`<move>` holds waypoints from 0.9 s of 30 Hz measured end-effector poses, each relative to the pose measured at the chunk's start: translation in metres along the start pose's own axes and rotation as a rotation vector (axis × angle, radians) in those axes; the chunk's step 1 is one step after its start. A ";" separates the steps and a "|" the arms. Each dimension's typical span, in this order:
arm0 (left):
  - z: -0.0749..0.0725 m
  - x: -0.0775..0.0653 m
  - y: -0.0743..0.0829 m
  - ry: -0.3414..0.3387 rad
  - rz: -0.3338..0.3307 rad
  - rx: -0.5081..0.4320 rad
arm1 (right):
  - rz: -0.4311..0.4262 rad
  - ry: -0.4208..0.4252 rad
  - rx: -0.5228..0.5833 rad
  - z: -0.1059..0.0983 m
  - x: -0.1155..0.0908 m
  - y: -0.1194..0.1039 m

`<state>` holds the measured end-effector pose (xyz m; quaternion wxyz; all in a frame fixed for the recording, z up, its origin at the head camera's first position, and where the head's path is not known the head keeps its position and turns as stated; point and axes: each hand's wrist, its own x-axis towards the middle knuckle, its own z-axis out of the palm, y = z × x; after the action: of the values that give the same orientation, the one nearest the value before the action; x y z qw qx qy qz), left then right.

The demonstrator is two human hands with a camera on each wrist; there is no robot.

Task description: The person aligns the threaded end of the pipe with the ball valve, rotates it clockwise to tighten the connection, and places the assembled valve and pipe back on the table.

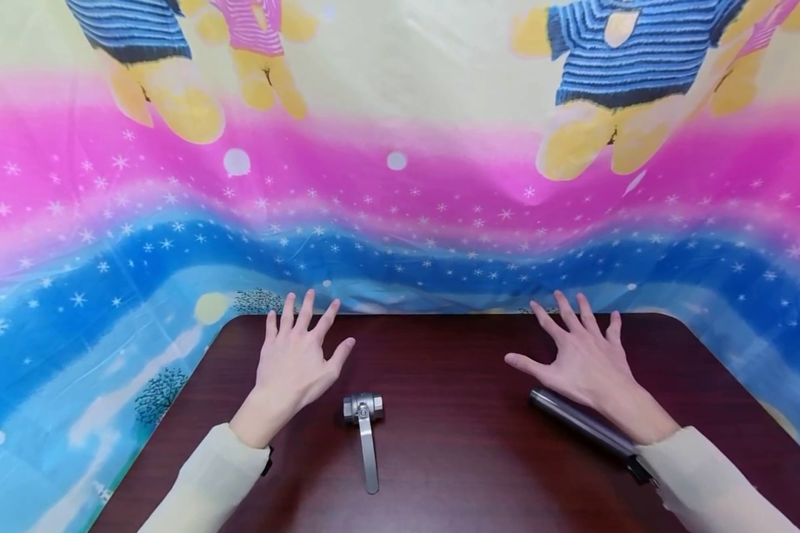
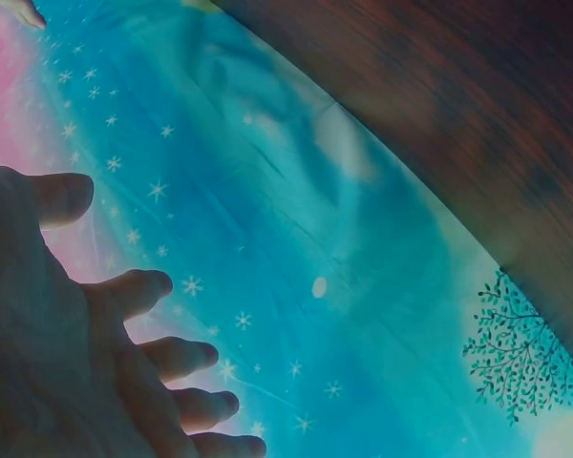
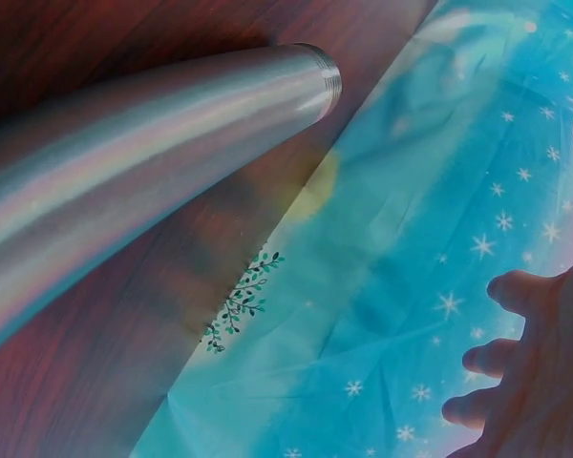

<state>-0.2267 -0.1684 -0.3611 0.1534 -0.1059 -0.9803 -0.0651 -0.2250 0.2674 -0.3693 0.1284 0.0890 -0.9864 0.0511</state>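
A ball valve [image 1: 364,409] with a long flat lever handle lies on the dark table, its lever pointing toward me. To its upper left, my left hand [image 1: 295,363] is held with fingers spread, holding nothing. My right hand [image 1: 583,363] is likewise spread and bare, above a metal pipe [image 1: 580,422] that lies slanted on the table. Part of the pipe is hidden under the right wrist. In the right wrist view the pipe [image 3: 162,143] shows a threaded end, apart from the fingers. The left wrist view has the left hand [image 2: 86,353] over the cloth, touching no object.
The reddish-brown wooden table [image 1: 440,459] has rounded far corners. A printed cloth [image 1: 400,200] with bears and snowflakes hangs behind it and along both sides. Each wrist wears a dark strap below a pale sleeve [image 1: 213,474].
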 end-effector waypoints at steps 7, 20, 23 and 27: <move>0.002 -0.006 -0.004 0.009 -0.005 0.001 | -0.004 0.016 0.011 0.002 -0.007 0.004; 0.011 -0.020 -0.014 0.062 0.040 -0.015 | 0.000 0.031 0.036 0.008 -0.027 0.013; 0.014 -0.023 -0.018 0.068 0.053 -0.035 | -0.006 0.040 0.045 0.009 -0.031 0.015; 0.019 -0.027 -0.025 0.055 0.058 -0.064 | 0.000 0.033 0.075 0.009 -0.037 0.020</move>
<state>-0.2127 -0.1947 -0.3896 0.1788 -0.1374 -0.9696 -0.0948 -0.1957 0.2920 -0.3894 0.1412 0.0931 -0.9815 0.0893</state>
